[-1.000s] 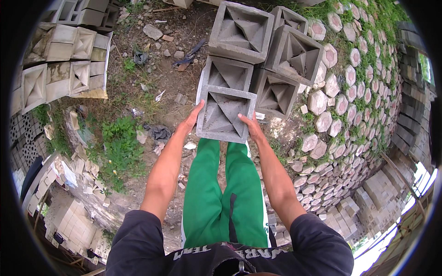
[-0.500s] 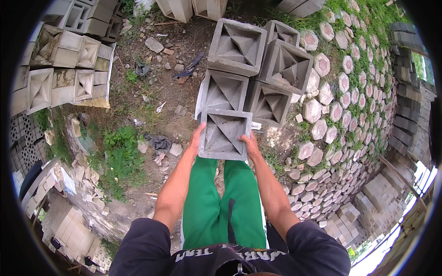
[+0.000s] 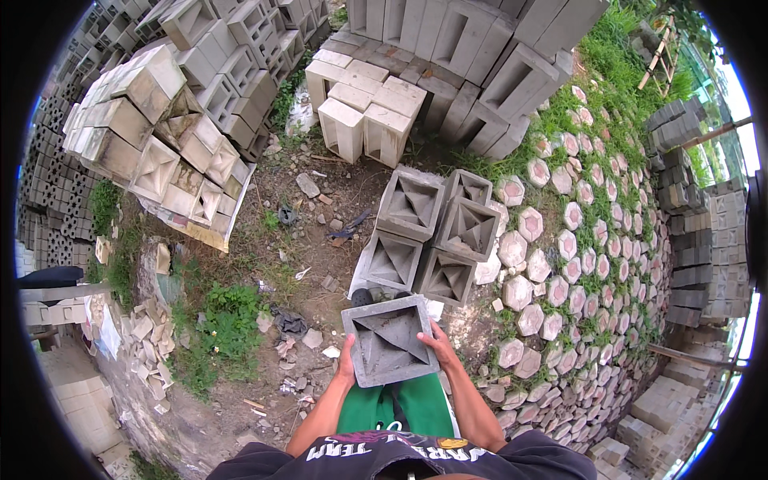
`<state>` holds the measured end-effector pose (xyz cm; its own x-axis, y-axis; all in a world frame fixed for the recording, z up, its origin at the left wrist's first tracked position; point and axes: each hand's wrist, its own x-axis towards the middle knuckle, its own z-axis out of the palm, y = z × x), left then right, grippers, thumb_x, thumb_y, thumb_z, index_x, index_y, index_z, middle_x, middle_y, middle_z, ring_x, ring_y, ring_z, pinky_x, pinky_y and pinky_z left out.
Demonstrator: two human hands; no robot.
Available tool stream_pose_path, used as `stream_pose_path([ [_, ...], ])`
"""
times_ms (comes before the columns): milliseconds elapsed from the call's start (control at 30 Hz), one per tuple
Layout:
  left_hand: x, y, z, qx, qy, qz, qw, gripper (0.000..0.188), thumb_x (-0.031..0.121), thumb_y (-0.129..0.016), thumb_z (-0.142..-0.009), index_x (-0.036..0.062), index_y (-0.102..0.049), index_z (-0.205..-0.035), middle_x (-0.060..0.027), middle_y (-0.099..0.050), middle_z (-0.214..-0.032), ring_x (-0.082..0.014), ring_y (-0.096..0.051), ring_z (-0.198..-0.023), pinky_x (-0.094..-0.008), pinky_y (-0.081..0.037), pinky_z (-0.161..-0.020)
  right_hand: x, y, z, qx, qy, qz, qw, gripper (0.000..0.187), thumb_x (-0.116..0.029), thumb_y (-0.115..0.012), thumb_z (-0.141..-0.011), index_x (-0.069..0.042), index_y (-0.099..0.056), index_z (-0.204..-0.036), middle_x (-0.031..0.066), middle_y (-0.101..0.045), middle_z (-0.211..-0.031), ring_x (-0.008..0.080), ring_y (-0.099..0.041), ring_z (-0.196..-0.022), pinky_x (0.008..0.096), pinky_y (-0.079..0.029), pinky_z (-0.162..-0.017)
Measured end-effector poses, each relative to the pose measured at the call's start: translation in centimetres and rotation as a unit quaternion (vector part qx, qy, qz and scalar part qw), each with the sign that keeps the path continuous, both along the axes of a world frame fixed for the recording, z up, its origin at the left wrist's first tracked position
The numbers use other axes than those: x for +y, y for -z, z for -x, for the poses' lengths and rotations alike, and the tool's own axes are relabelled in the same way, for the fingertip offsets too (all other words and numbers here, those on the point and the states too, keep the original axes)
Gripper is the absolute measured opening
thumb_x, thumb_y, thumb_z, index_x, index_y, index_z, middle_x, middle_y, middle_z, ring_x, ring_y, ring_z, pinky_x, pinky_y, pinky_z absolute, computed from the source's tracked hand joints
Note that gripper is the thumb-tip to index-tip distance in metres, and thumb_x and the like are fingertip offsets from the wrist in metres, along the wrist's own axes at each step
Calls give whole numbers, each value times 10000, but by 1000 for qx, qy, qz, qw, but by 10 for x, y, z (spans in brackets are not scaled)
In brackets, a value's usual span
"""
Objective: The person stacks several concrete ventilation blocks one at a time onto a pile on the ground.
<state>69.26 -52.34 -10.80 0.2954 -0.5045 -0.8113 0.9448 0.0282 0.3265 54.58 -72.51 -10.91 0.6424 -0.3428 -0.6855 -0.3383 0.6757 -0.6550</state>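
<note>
Between my two hands is a square grey concrete block [image 3: 390,366] with a recessed face of slanted triangular facets. My left hand [image 3: 346,359] grips its left side and my right hand [image 3: 436,346] its right side. The block hangs in front of my thighs, its face turned up and slightly rotated. Just beyond it stands a group of similar grey blocks: a front-left block [image 3: 393,260], a front-right block [image 3: 445,277], a taller far-left block [image 3: 410,203] and others behind. Most of each palm is hidden along the block's sides.
Stacks of pale weathered blocks [image 3: 156,172] stand at the left, and cream blocks [image 3: 342,128] at the far middle. Hexagonal pavers [image 3: 530,224] cover the grassy ground on the right. Green weeds [image 3: 220,320], rubble [image 3: 152,340] and a dark rag [image 3: 290,322] lie on the left.
My view has tilted up, showing more of the far stacks. The held block has come away from the grouped blocks, closer to my body, and turned slightly. Both hands keep hold of it.
</note>
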Motion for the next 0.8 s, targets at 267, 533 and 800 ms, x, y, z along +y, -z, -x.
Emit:
stream_pose_path([
  [267,-16,-108,-6,-100,-66,97,988,756,568,-543,-853,25,-421,-1364,-157,-545,-1291,-303,-544,-1162,-431,-413,-1019,-26,-80,-32,-91,-53,52,993,826,-311,-729,-785,-62,-325,-1461,119,-446,-1392,219,-451,-1241,325,-343,-1038],
  [533,21,-145,21,-164,-194,67,965,725,564,-548,-856,34,-454,-1341,-128,-568,-1252,-269,-567,-1120,-400,-428,-998,-13,-110,-57,-102,-170,64,978,830,-386,-709,-797,-35,-333,-1448,108,-473,-1363,216,-471,-1219,322,-359,-1024],
  [800,102,-138,65,-196,-384,54,901,607,513,-542,-894,49,-522,-1285,-98,-608,-1188,-236,-602,-1040,-369,-469,-925,65,-163,-85,-106,-312,144,933,715,-394,-634,-856,-22,-382,-1413,103,-492,-1336,206,-446,-1238,307,-303,-1054],
])
